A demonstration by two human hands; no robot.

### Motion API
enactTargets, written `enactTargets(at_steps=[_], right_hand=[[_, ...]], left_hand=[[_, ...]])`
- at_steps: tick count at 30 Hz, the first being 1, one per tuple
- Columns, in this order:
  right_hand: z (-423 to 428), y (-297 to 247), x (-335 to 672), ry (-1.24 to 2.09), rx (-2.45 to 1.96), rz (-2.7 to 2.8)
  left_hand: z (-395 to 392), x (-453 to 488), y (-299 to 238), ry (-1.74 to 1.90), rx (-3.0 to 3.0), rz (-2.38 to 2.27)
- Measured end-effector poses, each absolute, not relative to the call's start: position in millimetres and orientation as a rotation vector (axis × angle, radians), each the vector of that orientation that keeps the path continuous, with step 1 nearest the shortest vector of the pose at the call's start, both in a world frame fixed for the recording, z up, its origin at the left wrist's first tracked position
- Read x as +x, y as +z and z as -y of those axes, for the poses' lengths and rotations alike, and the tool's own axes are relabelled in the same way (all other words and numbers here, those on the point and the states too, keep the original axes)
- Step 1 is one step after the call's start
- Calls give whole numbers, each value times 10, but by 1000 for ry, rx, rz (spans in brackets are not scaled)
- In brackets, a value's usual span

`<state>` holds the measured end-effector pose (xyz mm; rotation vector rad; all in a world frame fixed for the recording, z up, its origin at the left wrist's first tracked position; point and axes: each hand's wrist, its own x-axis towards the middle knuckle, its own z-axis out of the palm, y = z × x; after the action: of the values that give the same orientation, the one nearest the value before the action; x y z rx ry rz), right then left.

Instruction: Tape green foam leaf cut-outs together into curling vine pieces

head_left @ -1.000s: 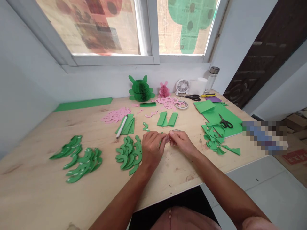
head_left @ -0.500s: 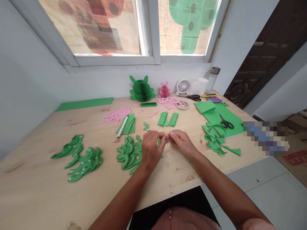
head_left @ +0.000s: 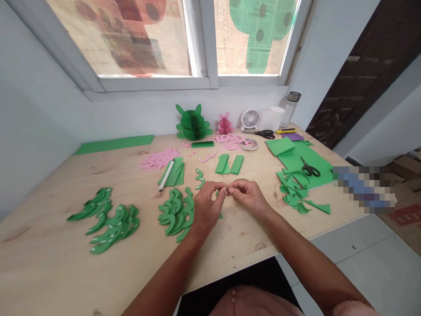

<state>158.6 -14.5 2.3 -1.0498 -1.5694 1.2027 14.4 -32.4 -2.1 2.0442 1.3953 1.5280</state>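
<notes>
My left hand [head_left: 209,204] is closed in a pinch over the table, right of a pile of curved green paper cutouts [head_left: 176,210]. Bits of a green paper piece [head_left: 217,192] show between its thumb and fingers; most of that piece is hidden. Fingertip to fingertip with it, my right hand [head_left: 248,195] is also pinched, and whatever lies between its fingers is too small to make out. Just beyond my left hand lies a wavy green paper strip [head_left: 199,175] with white marks. Folded green paper rectangles [head_left: 237,164] lie beyond both hands.
More green cutouts with white patches [head_left: 115,228] lie at left. A white pen [head_left: 166,175] rests on green slips. Pink cutouts [head_left: 159,159], a tape roll [head_left: 249,144] and a fan [head_left: 250,119] are farther back. Scissors [head_left: 309,166] and green scraps [head_left: 292,191] are at right.
My right hand's fingers have curled in more, and the tape ring that showed behind it is now hidden. The view has shifted slightly, while both hands stay together in nearly the same place.
</notes>
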Motion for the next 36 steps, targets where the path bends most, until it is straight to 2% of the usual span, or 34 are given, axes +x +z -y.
enactTargets(at_steps=[8,18,21,26,36], right_hand=[[127,34,1607,1295,-1032,1468],[135,59,1595,1431,-1032,1313],[31,203,1817,1312,-1018,1121],[-194,491,2392,968,-733,496],[-84,143,2221,1310,-872,660]], left_hand=[[310,152,-34,1531,2367,-1360],[314,138,-33,1608,2260,-1311],[314,124,-20,1651,2234,-1328],[328,127,0,1671,2197,-1336],[308,120,-44,1635,2206,-1356]])
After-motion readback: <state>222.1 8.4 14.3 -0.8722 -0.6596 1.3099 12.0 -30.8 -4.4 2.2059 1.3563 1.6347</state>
